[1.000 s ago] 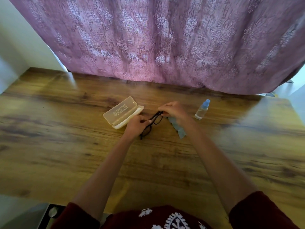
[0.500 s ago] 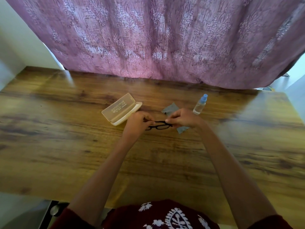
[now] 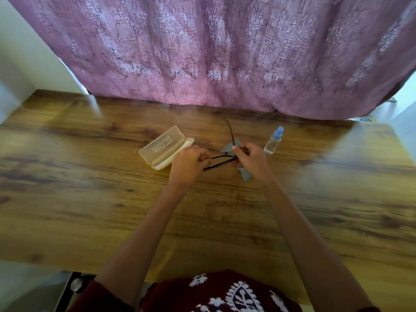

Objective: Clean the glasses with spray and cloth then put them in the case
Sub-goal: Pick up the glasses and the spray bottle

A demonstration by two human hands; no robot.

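Over the middle of the wooden table (image 3: 90, 199), both hands are holding the black glasses (image 3: 221, 160) just above the surface. The L hand (image 3: 188, 165) is curling its fingers round the left end of the frame and gripping it. The R hand (image 3: 251, 157) is pinching the other end btwn thumb and fingertips, right by the hinge. One temple arm is sticking out away from the person, toward the purple curtain (image 3: 225, 52). The rest of the frame is running roughly side to side btwn the two hands.

The blue-grey cloth (image 3: 245, 174) is lying on the table under the R hand, w/ one corner showing beyond the fingers and another nearer the wrist. Can't tell whether the hand is touching it.

The case (image 3: 165, 146) is sitting open just left of the L hand, w/ its clear printed lid lying on the far side of the pale base. The spray bottle (image 3: 273, 140), clear w/ a blue cap, is standing upright to the right of the R hand, near but apart. A dark red garment (image 3: 225, 293) w/ white pattern is showing at the bottom edge.
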